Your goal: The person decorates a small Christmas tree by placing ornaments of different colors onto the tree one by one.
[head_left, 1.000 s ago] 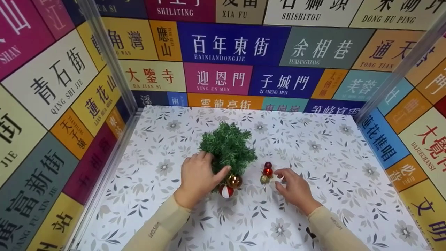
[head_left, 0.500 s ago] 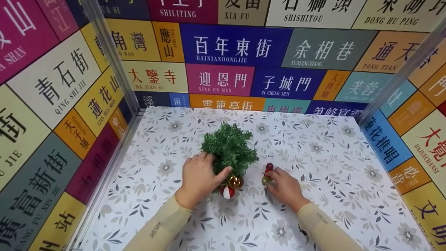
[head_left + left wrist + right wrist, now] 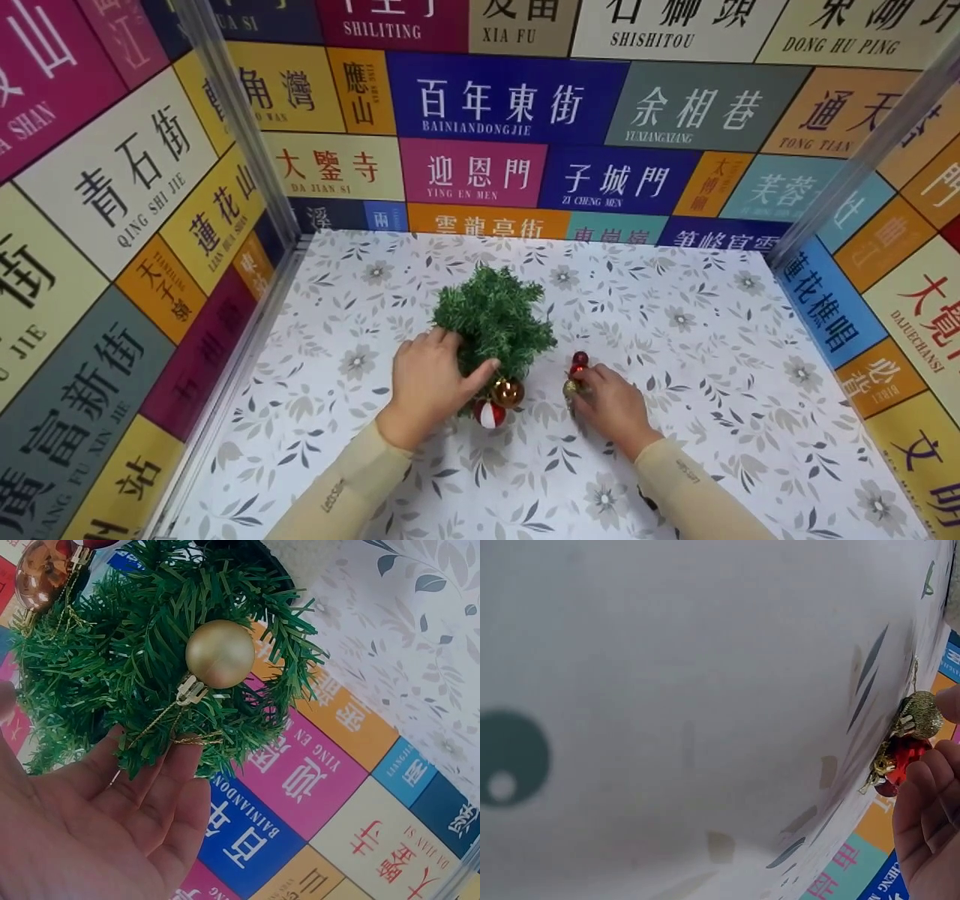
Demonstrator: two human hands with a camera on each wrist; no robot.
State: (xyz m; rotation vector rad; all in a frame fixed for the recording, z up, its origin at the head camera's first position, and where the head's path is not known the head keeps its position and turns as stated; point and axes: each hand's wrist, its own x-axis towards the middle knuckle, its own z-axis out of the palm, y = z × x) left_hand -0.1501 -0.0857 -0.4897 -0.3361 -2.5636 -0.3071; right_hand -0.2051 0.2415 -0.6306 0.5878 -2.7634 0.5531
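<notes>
The left hand (image 3: 424, 379) has its fingers bent into the branches of a small green tree (image 3: 495, 311), its thumb set apart beside a shiny copper-gold ball (image 3: 510, 392); a red-and-white ball (image 3: 490, 413) sits just below that, and the left wrist view shows a matte gold ball (image 3: 220, 654) above the fingertips. The tree is at the middle of the desk (image 3: 360, 427), which is printed with leaves and flowers. The right hand (image 3: 613, 405) is nearly closed, pinching a glittery gold ball (image 3: 922, 715) between thumb and fingers; its fingertips also meet a red ball (image 3: 904, 759), with a dark red ball (image 3: 580, 358) just beyond. Wall panels (image 3: 506, 97) read BAINIANDONGJIE, YING EN MEN, ZI CHENG MEN, QING SHI JIE and SHILITING. The 2 beige sleeves (image 3: 352, 469) carry small lettering beginning "Lets".
</notes>
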